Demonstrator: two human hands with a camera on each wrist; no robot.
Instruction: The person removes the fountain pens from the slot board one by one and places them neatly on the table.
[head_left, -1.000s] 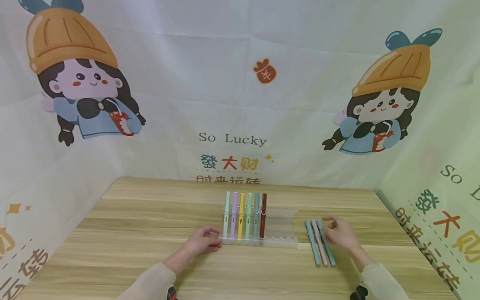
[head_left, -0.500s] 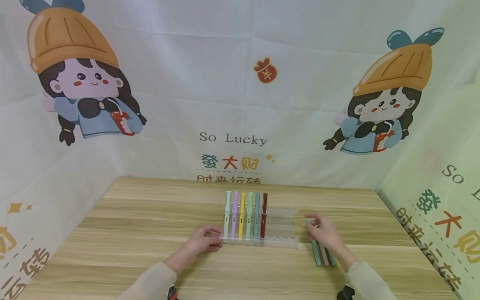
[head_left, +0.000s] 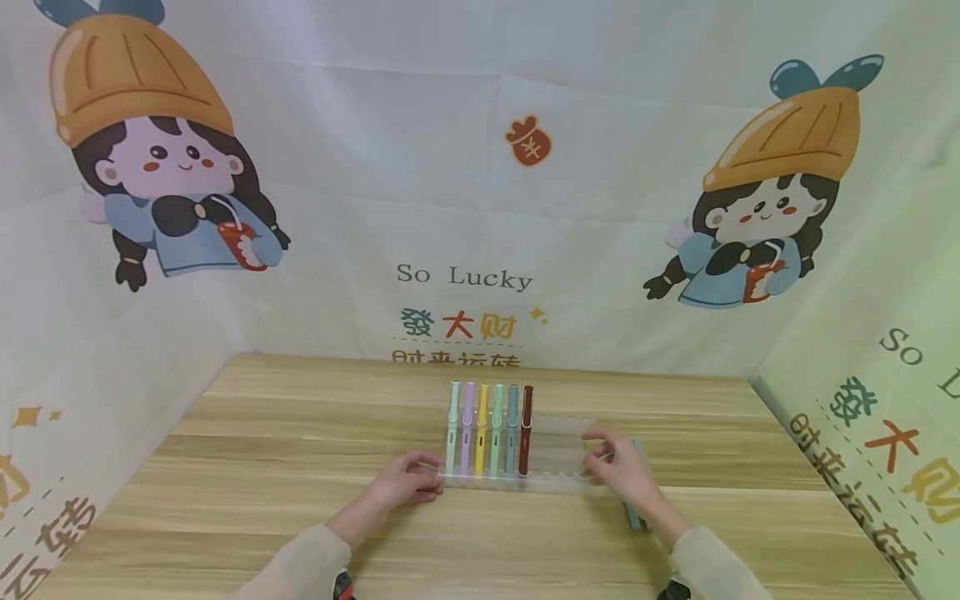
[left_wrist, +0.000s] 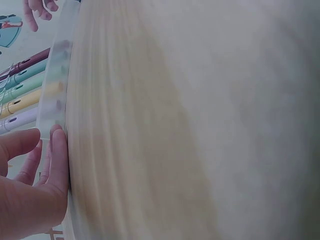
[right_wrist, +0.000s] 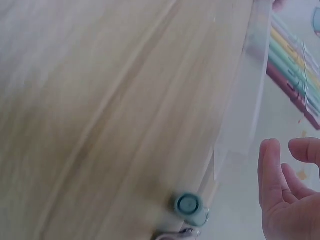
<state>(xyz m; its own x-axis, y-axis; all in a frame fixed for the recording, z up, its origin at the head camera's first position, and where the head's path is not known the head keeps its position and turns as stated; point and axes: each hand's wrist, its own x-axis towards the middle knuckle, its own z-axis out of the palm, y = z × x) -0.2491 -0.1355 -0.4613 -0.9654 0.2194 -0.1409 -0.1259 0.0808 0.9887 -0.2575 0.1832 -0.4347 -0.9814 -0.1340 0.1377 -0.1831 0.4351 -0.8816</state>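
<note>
A clear pen rack [head_left: 558,448] stands mid-table with several capped pens upright in its left part: pale mint, lilac, yellow [head_left: 482,429], green, blue, and dark red [head_left: 527,429] as the rightmost. My left hand [head_left: 401,482] pinches the rack's left end between thumb and fingers, also visible in the left wrist view. At the rack's right end is my right hand [head_left: 628,475]; in the right wrist view its thumb and fingers are apart, holding nothing. Loose pens [head_left: 634,515] lie under and behind that hand, mostly hidden; the right wrist view shows one blue-green pen's end [right_wrist: 189,205].
The wooden table [head_left: 300,417] has patterned cloth walls [head_left: 337,208] at its back and sides. Slots in the right part of the rack hold no pens.
My right hand has moved left from the loose pens to the rack's right end, passing over the pens and covering most of them. The left hand stays at the rack's left end.
</note>
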